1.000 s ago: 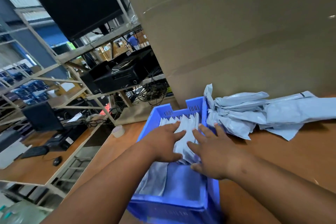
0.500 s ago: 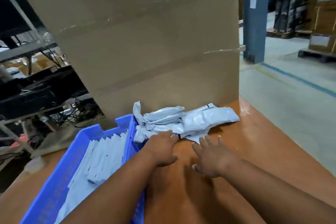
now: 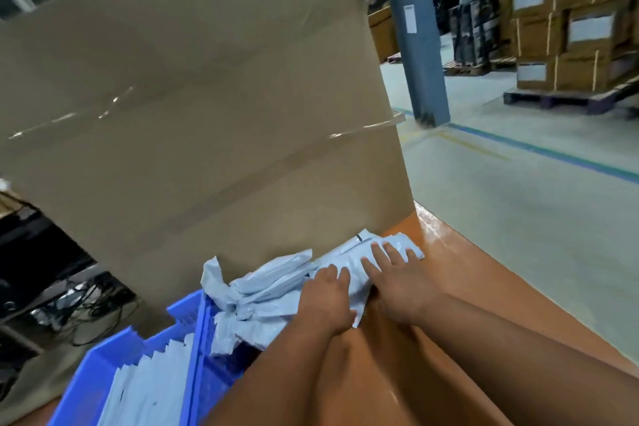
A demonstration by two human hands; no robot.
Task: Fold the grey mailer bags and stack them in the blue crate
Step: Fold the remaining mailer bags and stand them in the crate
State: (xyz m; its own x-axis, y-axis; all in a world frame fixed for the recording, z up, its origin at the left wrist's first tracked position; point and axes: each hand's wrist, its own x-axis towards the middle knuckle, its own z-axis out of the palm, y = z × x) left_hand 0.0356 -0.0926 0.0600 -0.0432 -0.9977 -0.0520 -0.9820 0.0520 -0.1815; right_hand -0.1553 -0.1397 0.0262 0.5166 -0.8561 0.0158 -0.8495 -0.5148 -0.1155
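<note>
The right hand (image 3: 397, 282) lies flat, fingers spread and straight, on the top grey mailer bag (image 3: 349, 261) of a crumpled pile (image 3: 262, 301). The left hand (image 3: 326, 301) rests just beside it on the same bag, fingers lightly bent over the plastic; whether it grips cannot be told. The bag lies directly under both hands, its long axis running left to right along the foot of a tall cardboard box (image 3: 207, 114). The pile sits on the orange bench (image 3: 449, 287). The blue crate (image 3: 193, 349), holding a row of folded bags (image 3: 148, 387), stands to the left, nearer the left hand.
</note>
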